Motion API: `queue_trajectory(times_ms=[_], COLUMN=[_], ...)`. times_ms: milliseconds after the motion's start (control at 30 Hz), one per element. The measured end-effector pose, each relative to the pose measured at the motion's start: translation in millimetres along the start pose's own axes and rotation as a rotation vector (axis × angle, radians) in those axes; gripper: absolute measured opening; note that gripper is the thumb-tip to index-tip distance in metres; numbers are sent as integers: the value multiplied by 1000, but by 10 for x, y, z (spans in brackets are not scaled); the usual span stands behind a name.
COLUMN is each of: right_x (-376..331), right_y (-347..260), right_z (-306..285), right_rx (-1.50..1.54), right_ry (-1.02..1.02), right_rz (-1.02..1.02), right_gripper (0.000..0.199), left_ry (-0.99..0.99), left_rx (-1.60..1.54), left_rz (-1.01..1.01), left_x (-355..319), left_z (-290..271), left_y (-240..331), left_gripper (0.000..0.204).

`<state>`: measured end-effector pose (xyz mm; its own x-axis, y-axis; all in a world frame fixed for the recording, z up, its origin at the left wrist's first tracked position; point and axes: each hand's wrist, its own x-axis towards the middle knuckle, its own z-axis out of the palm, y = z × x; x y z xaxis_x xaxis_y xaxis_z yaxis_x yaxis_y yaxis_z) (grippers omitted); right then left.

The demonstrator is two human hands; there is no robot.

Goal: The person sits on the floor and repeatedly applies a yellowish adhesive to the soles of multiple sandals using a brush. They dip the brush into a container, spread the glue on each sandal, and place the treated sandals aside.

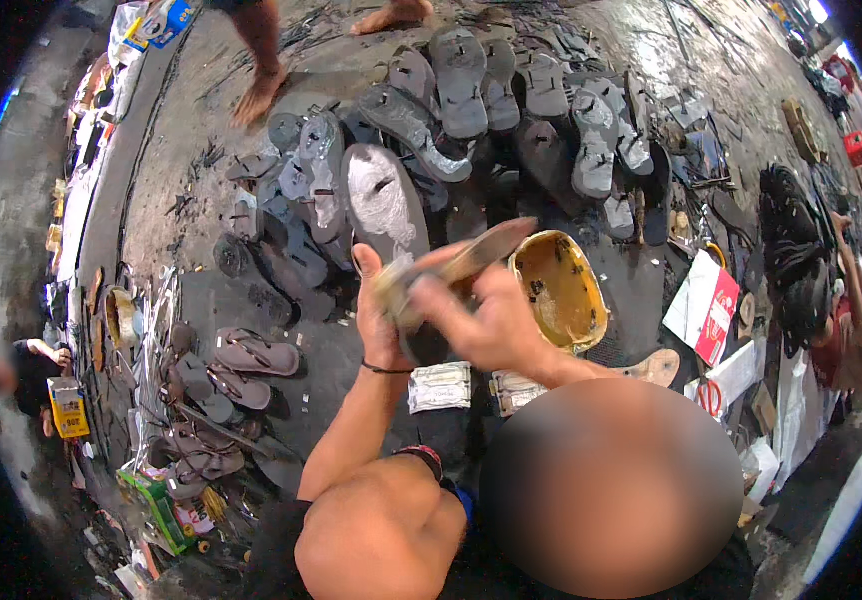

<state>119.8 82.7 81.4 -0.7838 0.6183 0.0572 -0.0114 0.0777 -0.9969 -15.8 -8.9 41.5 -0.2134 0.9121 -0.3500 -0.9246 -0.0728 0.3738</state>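
Observation:
My left hand (381,325), with a dark band at its wrist, is closed on the near end of a grey sandal sole (387,205). A whitish smear covers much of the sole's upper face. My right hand (511,320) is closed on a flat, elongated brownish piece (491,248), blurred by motion, which slants across in front of the left hand. Its exact kind cannot be made out. Just beyond the right hand stands a yellowish tub (599,325) with amber, glue-like matter and dark specks inside.
Several grey soles (461,85) lie in an arc ahead. A pair of strapped flip-flops (256,355) lies at left. White packets (440,388) lie near my forearms; a red-and-white carton (706,305) is at right. Another person's bare foot (259,95) shows at far left.

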Motion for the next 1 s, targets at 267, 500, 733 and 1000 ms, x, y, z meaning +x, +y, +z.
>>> queue_trajectory(times_ms=[267,500,733,1000], right_x=[14,107,-119,195], right_y=[98,41,395,610], right_z=[64,34,-331,-1682], right_rx=[-158,-145,44,97], right_ry=[179,49,-178,661], right_rz=[-190,-218,244,306], right_gripper=[23,21,39,26], left_ry=[251,-98,94,283], left_rx=[102,-152,-31,2060], left_rz=[212,92,326,287], left_x=[147,140,178,-465], left_z=[11,-126,128,-933], left_y=[104,156,218,642], left_gripper=[65,77,67,57])
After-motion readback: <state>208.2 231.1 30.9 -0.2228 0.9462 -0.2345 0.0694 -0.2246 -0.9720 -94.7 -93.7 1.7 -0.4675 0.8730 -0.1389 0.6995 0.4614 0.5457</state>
